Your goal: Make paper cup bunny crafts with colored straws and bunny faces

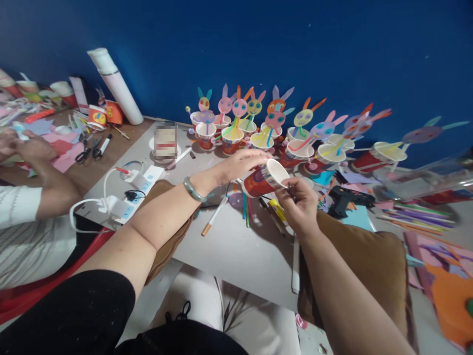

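A red patterned paper cup point(259, 180) is held tilted above the table, its white mouth facing up and to the right. My right hand point(300, 203) pinches the cup near its rim, thumb and fingers closed together. Along the cup's far side lies my left hand point(244, 164), fingers stretched out flat and seemingly touching it; its thumb is hard to make out. Beneath the cup are a few coloured sticks point(245, 211), a purple paper disc point(235, 199), a yellow marker point(278, 210) and a white pen with an orange end point(215, 216).
Several paper cups with rabbit-faced paper figures point(232, 140) line the blue wall. A black glue gun point(347, 199) lies at right, near coloured sticks point(421, 217). At left are a power strip point(145, 190), scissors point(89, 150) and a co-worker's hands point(35, 150). Brown cushions point(364, 266) flank my arms.
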Motion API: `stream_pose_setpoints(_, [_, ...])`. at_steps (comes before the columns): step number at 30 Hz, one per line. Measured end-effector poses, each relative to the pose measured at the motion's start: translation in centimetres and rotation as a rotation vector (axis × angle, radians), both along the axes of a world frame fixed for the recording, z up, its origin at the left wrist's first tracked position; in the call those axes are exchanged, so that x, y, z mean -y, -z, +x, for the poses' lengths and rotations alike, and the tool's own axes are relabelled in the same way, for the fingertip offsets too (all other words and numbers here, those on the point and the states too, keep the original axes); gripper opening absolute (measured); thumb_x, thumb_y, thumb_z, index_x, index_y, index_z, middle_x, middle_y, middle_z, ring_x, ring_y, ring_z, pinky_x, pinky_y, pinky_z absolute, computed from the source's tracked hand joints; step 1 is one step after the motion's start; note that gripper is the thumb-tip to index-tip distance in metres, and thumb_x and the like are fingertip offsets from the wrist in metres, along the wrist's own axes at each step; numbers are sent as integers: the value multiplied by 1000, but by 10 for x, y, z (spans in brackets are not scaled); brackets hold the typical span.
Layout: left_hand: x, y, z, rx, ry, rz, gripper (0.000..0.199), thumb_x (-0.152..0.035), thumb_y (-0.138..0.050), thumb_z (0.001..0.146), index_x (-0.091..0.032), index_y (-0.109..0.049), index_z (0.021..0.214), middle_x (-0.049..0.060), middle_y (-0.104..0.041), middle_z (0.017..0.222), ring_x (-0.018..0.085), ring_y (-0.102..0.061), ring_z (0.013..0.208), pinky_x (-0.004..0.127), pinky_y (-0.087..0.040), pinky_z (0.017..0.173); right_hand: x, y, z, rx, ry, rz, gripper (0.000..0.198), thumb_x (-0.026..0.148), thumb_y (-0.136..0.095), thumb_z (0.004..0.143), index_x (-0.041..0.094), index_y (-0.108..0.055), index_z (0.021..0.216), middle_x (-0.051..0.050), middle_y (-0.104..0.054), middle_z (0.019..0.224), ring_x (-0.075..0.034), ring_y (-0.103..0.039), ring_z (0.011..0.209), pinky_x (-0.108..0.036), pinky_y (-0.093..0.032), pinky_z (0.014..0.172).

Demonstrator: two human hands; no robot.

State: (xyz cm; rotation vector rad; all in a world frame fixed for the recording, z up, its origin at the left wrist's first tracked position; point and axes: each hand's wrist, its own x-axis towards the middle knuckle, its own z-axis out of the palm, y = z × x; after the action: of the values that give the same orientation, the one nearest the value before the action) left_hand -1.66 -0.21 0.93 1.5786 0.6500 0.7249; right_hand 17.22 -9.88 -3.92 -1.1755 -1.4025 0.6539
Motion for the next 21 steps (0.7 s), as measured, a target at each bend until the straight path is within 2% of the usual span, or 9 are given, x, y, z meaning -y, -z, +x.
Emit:
stream_pose_setpoints(3, [2,0,0,22,53,-173,28,-36,-60,92,-20,-75,110,9,-72,115,21,-69,103,39,-54,96,-6,2,5,-270,-43,-49,42,60,-76,76,26,-51,76,10,-35,51,-8,-26,41,-25,-22,40])
stream_pose_setpoints(5, [6,2,2,21,106,-246,30,-37,-67,89,-23,-72,115,7,-72,112,19,-69,97,37,-55,90,-8,-1,6,-377,-57,-77,50,65,-78,69,27,-48,75,10,-29,51,-8,-21,40,-25,-19,39])
stream_pose_setpoints(8, [11,7,6,73,180,-269,45,-45,-77,84,-25,-65,122,6,-71,107,18,-68,94,34,-54,83,-9,-6,4,-455,-16,-73,52,66,-81,63,28,-51,81,10,-33,55,-8,-23,41,-25,-18,37])
stream_pose_setpoints(11, [15,12,12,176,146,-157,57,-48,-83,78,-22,-61,123,7,-70,109,20,-66,101,34,-55,88,-9,-9,3,-488,29,-42,53,65,-81,63,27,-55,88,9,-40,58,-7,-26,40,-24,-19,37])
stream_pose_setpoints(15, [17,17,20,229,13,33,64,-45,-89,71,-20,-59,123,10,-68,120,22,-65,111,36,-53,98,-12,-6,3,-496,19,-32,52,63,-84,67,27,-50,85,13,-33,51,-6,-23,36,-24,-20,38])
stream_pose_setpoints(21, [22,17,22,203,-55,93,70,-46,-87,72,-21,-56,130,11,-65,127,21,-68,103,37,-56,94,-15,-3,4,-520,-71,-37,56,60,-83,73,27,-39,81,15,-30,46,-5,-21,33,-24,-20,39])
